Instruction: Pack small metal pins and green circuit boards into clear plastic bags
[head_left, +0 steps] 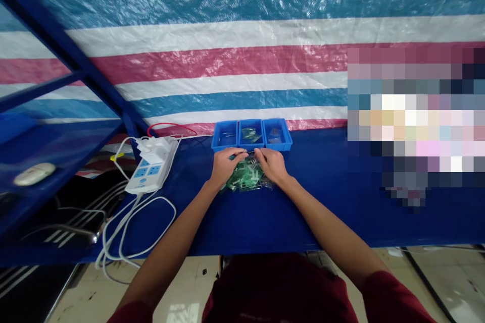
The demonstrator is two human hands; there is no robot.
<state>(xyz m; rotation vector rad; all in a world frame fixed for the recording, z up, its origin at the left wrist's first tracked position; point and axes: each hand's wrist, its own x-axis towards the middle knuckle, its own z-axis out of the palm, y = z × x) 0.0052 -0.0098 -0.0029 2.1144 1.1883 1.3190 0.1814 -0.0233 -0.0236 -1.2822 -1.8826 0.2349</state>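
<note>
My left hand (pixel 225 166) and my right hand (pixel 273 165) meet above a pile of small clear and green plastic packets (pixel 246 177) on the blue table. Fingertips of both hands are pinched close together around something small and dark, too tiny to name. Just beyond them stand three joined blue bins. The left bin (pixel 226 147) holds a few thin pieces. Green and clear packets (pixel 250 134) lie in the middle bin (pixel 251 145). In the right bin (pixel 278 147) are small clear packets (pixel 274 136).
A white power strip (pixel 151 171) with plugs and looped white cables (pixel 123 232) lies on the left. Blue metal framing (pixel 102 91) rises there. A striped plastic sheet (pixel 227 68) hangs behind the blue table (pixel 318 202). The right side is pixelated.
</note>
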